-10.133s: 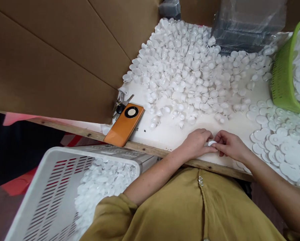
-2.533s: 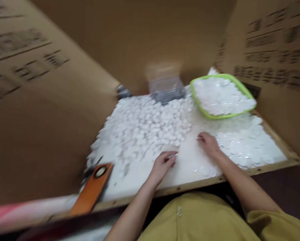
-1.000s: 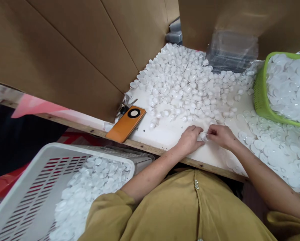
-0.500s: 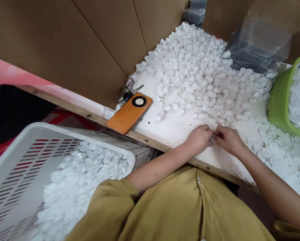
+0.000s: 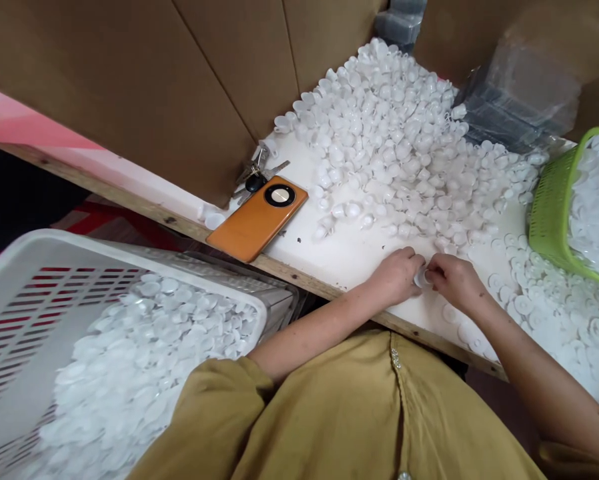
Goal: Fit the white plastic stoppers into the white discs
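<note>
Close together over the table's front part, my left hand (image 5: pixel 398 275) and my right hand (image 5: pixel 454 281) are both closed. Between them is a small round white plastic piece (image 5: pixel 421 277), which the left fingers grip at one edge and the right fingertips pinch from the other side. Just beyond the hands spreads a large heap of small white plastic cup-shaped pieces (image 5: pixel 399 140). Flat white discs with a centre hole (image 5: pixel 534 300) lie scattered to the right of my right hand, a few of them beneath its wrist.
An orange phone (image 5: pixel 254 223) lies at the table's edge, beside keys (image 5: pixel 257 173). Left and below stands a white slatted basket (image 5: pixel 54 250) holding many white pieces. A green basket (image 5: pixel 552 207) of white pieces is at right. Clear plastic packaging (image 5: pixel 524 93) sits behind, against cardboard walls (image 5: pixel 129 87).
The white piece between my hands now shows more of its round face. My hands have barely moved; the whole view has shifted slightly.
</note>
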{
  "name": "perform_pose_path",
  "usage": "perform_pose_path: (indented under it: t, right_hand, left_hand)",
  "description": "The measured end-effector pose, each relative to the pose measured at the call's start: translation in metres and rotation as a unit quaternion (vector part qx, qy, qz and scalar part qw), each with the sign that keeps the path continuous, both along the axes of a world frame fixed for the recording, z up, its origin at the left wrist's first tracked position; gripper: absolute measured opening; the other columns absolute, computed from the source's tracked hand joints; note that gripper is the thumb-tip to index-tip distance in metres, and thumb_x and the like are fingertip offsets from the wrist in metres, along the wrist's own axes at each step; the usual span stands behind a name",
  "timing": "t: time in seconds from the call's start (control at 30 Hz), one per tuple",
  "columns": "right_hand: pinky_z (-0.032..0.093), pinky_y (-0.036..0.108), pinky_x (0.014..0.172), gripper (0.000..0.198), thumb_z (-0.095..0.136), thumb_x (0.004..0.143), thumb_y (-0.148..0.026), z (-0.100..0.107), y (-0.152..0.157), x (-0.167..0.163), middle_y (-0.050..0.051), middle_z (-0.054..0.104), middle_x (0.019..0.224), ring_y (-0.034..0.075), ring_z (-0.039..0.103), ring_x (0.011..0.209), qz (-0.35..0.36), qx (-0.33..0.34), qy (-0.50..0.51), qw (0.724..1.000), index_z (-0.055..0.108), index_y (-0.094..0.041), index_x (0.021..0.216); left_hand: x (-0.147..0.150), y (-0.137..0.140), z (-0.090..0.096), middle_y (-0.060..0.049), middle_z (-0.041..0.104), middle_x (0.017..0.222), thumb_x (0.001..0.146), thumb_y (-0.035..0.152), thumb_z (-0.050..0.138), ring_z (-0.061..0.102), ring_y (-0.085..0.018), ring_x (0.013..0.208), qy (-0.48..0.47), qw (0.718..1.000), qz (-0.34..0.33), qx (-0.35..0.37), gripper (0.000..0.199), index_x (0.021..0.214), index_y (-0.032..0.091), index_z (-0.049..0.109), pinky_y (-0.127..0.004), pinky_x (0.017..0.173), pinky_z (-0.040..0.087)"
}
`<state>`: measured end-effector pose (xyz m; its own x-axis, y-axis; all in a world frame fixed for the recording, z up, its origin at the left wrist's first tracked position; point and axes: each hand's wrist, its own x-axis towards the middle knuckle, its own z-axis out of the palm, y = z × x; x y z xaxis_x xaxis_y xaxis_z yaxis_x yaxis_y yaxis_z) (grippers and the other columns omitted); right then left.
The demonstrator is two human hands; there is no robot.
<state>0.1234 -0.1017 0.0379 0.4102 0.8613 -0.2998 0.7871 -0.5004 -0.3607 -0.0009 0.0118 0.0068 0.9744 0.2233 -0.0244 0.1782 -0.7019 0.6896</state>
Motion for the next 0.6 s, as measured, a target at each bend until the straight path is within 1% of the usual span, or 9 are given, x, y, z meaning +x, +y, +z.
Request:
perform_pose_path:
  t: [0.07,0.1,0.17,0.23,0.3,0.37,0.5,0.6]
  right_hand:
    - [0.043,0.026,0.059,0.010,0.052,0.081,-0.021,0.003,-0.001,0.005,-0.002,0.061,0.061,0.016,0.058,0.058,-0.009,-0.006,0.062,0.998,0.059,-0.022,0.075]
    - [0.044,0.027,0.060,0.010,0.052,0.083,-0.023,0.005,-0.003,0.006,-0.001,0.062,0.062,0.016,0.059,0.058,-0.005,0.002,0.064,0.998,0.061,-0.022,0.080]
    - [0.045,0.029,0.063,0.013,0.053,0.084,-0.026,0.009,-0.006,0.007,0.001,0.065,0.071,0.018,0.061,0.065,0.019,0.040,0.021,0.999,0.065,-0.021,0.089]
    - [0.047,0.030,0.065,0.017,0.056,0.084,-0.026,0.013,-0.010,0.005,0.005,0.065,0.082,0.019,0.062,0.070,0.060,0.078,-0.016,0.995,0.066,-0.020,0.097]
    - [0.048,0.030,0.065,0.022,0.059,0.083,-0.026,0.013,-0.014,0.000,0.008,0.063,0.094,0.019,0.062,0.074,0.108,0.091,-0.032,0.989,0.065,-0.020,0.104]
    - [0.047,0.030,0.064,0.024,0.061,0.083,-0.023,0.011,-0.017,-0.005,0.008,0.061,0.098,0.020,0.061,0.077,0.140,0.082,-0.063,0.985,0.064,-0.021,0.107]
    - [0.044,0.029,0.062,0.014,0.058,0.086,-0.022,0.004,-0.018,-0.013,0.008,0.061,0.089,0.020,0.059,0.076,0.152,0.043,-0.145,0.977,0.065,-0.020,0.098]
    - [0.040,0.029,0.058,0.011,0.056,0.088,-0.022,0.006,-0.014,-0.017,0.008,0.059,0.085,0.020,0.057,0.071,0.174,-0.001,-0.188,0.967,0.065,-0.017,0.093]
  left_hand:
    - [-0.002,0.001,0.001,-0.007,0.058,0.095,0.071,0.024,0.068,0.058,-0.022,0.093,-0.002,1.000,0.000,-0.007,0.032,0.100,0.014,0.059,-0.032,0.083,0.049]
    - [-0.003,0.001,0.001,-0.007,0.058,0.096,0.072,0.023,0.067,0.057,-0.022,0.094,-0.002,1.000,0.002,-0.009,0.032,0.102,0.014,0.059,-0.032,0.083,0.049]
    - [-0.004,0.001,0.000,-0.007,0.057,0.098,0.073,0.021,0.065,0.057,-0.022,0.095,0.001,1.000,0.004,-0.012,0.032,0.103,0.014,0.059,-0.032,0.084,0.048]
    - [-0.003,0.001,0.000,-0.008,0.057,0.098,0.073,0.021,0.065,0.058,-0.022,0.094,0.002,1.000,0.007,-0.014,0.031,0.103,0.014,0.059,-0.032,0.083,0.048]
    - [-0.003,0.001,0.000,-0.008,0.056,0.098,0.074,0.023,0.066,0.058,-0.022,0.092,0.001,1.000,0.007,-0.015,0.030,0.101,0.014,0.059,-0.032,0.082,0.049]
    - [-0.003,0.001,0.002,-0.008,0.056,0.097,0.074,0.024,0.067,0.058,-0.022,0.091,0.003,1.000,0.004,-0.013,0.029,0.100,0.013,0.059,-0.032,0.082,0.048]
    - [-0.004,0.001,0.006,-0.009,0.056,0.101,0.072,0.022,0.068,0.057,-0.023,0.095,0.011,1.000,0.002,-0.011,0.034,0.103,0.013,0.058,-0.032,0.083,0.048]
    - [-0.005,0.002,0.007,-0.009,0.057,0.100,0.074,0.024,0.067,0.058,-0.022,0.094,0.015,1.000,0.003,-0.019,0.033,0.103,0.013,0.058,-0.032,0.082,0.049]
